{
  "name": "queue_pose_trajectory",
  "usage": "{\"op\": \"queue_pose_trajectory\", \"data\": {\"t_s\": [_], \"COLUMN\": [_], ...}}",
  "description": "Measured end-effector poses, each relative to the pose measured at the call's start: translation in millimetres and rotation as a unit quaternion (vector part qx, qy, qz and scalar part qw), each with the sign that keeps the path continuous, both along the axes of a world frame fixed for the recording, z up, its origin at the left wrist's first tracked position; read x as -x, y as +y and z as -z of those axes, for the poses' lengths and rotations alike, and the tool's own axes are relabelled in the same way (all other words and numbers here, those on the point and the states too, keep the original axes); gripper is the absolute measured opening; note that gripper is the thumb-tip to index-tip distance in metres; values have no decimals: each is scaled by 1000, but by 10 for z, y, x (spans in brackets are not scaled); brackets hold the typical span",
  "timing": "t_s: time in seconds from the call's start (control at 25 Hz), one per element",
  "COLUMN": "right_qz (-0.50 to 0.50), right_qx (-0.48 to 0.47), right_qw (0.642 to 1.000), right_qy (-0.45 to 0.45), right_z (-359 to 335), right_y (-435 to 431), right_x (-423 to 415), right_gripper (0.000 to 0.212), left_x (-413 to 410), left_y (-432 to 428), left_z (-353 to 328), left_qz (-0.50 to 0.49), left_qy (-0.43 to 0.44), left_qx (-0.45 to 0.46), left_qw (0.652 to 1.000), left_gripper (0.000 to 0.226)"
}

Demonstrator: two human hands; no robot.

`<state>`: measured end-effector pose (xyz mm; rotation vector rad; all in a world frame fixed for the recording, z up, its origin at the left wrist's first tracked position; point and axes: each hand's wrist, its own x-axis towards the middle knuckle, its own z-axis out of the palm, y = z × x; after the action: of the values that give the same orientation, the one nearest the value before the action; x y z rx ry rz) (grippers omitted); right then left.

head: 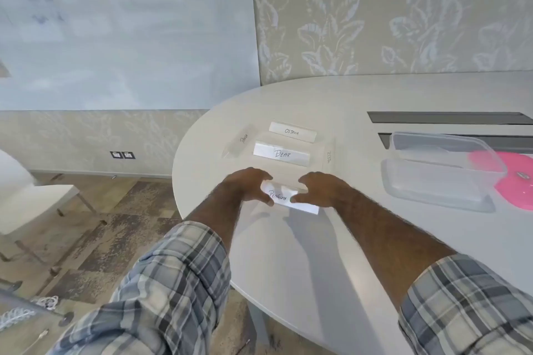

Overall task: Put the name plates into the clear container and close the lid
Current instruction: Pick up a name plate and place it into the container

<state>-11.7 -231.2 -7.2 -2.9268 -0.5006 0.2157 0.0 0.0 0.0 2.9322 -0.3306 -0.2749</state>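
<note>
Several clear name plates lie on the white table (288, 253). The PENGUIN plate (284, 196) is nearest me, with my left hand (248, 184) gripping its left end and my right hand (320, 187) gripping its right part. Behind it lies the BEAR plate (281, 154), and farther back the OSTRICH plate (292, 132). A plate (240, 141) lies angled at the left, and another plate (328, 157) stands on end at the right. The clear container (432, 190) sits to the right, its clear lid (444, 155) resting tilted over it.
A pink round object (516, 179) lies behind the container at the right edge. Two dark slots (447, 117) run across the table's back. A white chair (26, 190) stands on the floor at the left. The table's curved edge runs just left of my hands.
</note>
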Motion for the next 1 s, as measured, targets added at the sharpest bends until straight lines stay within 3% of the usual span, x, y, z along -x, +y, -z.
{"op": "queue_pose_trajectory", "data": {"t_s": [0.4,1.0], "right_qz": [9,38], "right_qx": [42,8], "right_qw": [999,999], "right_qy": [-1,-27], "right_z": [103,-210], "right_y": [75,-59], "right_x": [26,14], "right_gripper": [38,50], "left_x": [-97,-154], "left_y": [32,-51], "left_z": [68,-380], "left_qz": [10,21], "left_qy": [21,-9], "left_qx": [-18,-12], "left_qw": [1000,1000], "left_gripper": [58,43]}}
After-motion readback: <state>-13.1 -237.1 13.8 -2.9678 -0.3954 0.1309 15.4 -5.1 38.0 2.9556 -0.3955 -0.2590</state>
